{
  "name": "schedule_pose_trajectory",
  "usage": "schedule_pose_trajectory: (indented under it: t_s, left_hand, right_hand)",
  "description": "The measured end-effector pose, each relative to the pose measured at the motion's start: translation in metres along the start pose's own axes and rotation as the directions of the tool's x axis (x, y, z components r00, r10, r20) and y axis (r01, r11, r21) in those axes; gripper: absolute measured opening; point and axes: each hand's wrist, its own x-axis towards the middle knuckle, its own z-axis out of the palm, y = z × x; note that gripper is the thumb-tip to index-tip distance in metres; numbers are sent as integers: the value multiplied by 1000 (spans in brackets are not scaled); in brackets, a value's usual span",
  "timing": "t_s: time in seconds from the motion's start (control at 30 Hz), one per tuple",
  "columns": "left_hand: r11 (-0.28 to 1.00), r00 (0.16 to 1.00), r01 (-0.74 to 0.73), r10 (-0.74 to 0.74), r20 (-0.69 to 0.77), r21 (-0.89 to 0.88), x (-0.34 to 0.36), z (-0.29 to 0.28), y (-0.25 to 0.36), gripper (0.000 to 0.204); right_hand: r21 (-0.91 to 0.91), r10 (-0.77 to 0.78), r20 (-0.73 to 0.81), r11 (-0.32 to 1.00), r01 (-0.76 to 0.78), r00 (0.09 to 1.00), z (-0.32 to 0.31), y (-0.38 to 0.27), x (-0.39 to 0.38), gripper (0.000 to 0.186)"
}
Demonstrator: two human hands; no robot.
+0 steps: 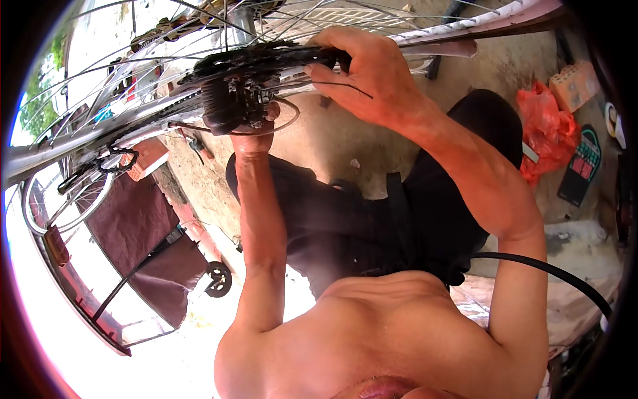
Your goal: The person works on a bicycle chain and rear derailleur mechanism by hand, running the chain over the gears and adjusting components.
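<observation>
A bicycle's rear sprocket cluster [246, 63], dark and greasy, spans the upper middle among wheel spokes. Beneath it hangs a black rear derailleur [226, 106] with a looping silver cable. My left hand [256, 136] reaches up behind the derailleur and grips it, most fingers hidden by it. My right hand [359, 80] curls over the right edge of the sprockets, fingers closed on that dark edge, thumb out beside a thin cable. My bare forearms come up either side of my dark-trousered legs.
A red plastic bag [548, 133], a perforated brick [571, 86] and a dark green-edged package [578, 166] lie at right. A black hose [545, 266] curves at lower right. Left are a maroon cloth [129, 219], a small black wheel [218, 279] and an orange box [146, 159].
</observation>
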Motion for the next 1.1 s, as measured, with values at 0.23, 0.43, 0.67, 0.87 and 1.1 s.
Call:
schedule_pose_trajectory:
  t_s: [0.23, 0.43, 0.67, 0.87, 1.1]
  left_hand:
    - [999, 999, -44, 43, 19, 21, -1, 0, -2, 51]
    - [925, 968, -226, 248, -35, 306, -16, 28, -3, 38]
    - [891, 901, -180, 319, -294, 416, -52, 11, -13, 32]
    - [848, 917, 116, 109, -384, 518, -103, 52, -19, 21]
    - [856, 999, 43, -44, -10, 516, -112, 104, -31, 24]
  right_hand:
    - [126, 15, -5, 992, -14, 1000, -5, -7, 1, 46]
    - [140, -35, 0, 990, 35, 999, -11, -7, 4, 51]
    - [174, -30, 83, 985, 15, 996, -18, -9, 7, 54]
    - [172, -28, 97, 985, 11, 995, -18, -8, 13, 55]
    - [194, -18, 124, 981, -7, 992, -20, -9, 14, 52]
